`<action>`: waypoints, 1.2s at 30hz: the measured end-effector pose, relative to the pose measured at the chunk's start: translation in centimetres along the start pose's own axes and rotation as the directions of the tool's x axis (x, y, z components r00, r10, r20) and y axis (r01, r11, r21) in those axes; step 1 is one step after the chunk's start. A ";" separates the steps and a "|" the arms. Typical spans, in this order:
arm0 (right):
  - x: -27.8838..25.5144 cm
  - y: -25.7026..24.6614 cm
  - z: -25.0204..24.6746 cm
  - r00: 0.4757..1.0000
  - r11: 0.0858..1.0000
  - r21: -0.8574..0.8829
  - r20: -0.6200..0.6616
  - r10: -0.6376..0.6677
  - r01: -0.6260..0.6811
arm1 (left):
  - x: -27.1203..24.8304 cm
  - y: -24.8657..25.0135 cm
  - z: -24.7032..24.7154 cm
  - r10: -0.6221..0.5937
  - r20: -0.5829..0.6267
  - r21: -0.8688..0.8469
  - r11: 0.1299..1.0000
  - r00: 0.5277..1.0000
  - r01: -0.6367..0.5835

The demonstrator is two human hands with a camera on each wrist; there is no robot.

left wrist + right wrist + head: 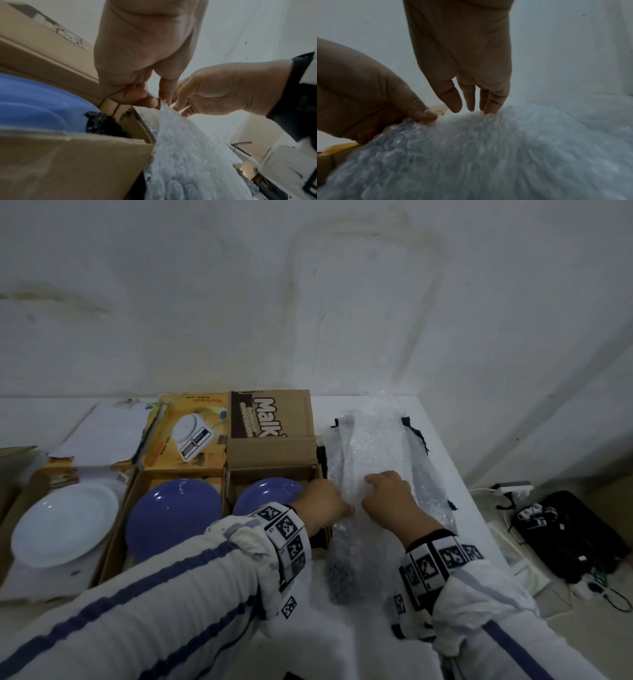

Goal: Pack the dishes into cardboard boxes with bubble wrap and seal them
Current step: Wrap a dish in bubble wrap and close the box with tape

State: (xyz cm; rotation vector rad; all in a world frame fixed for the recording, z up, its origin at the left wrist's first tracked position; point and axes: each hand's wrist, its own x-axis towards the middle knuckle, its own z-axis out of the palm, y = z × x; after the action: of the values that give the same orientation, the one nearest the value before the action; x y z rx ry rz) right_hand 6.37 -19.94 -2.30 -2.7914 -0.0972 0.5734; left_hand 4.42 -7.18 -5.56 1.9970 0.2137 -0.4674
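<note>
A sheet of bubble wrap lies on the white table, to the right of three open cardboard boxes. The right-hand brown box holds a blue plate, the middle box another blue plate, and the left box a white plate. My left hand pinches a raised fold of the wrap between thumb and fingers, just beside the brown box's wall. My right hand sits close to it, its straight fingertips touching the top of the wrap.
Dark plastic sheeting lies under the wrap. The middle box has a yellow printed flap standing open. The table's right edge drops to a floor with a black bag and cables. A wall rises right behind the boxes.
</note>
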 end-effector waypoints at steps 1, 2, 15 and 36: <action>-0.1 -0.1 -0.4 1.000 1.000 0.021 0.010 0.001 -0.001 | 0.1 0.1 -0.1 0.002 -0.020 0.004 1.000 1.000 -0.002; -0.3 -0.2 -0.9 1.000 0.999 0.037 0.015 -0.002 0.001 | 0.2 0.2 -0.3 0.018 -0.045 -0.002 1.000 0.999 -0.018; -2.4 -4.9 -5.7 0.871 0.922 -0.152 -0.303 -0.386 0.356 | -1.8 1.6 -5.3 0.488 -0.355 0.053 0.862 0.798 -0.504; -0.8 -11.0 0.2 0.821 0.825 -0.005 -0.096 -0.563 0.565 | -5.6 -2.7 -12.8 -0.012 -0.299 -0.345 0.934 0.954 -0.097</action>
State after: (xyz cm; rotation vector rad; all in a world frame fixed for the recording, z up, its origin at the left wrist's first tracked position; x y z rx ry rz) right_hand 5.49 -9.51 1.08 -2.5631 -0.8608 0.2841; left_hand 1.39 5.69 -0.40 1.7001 0.4112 -0.0848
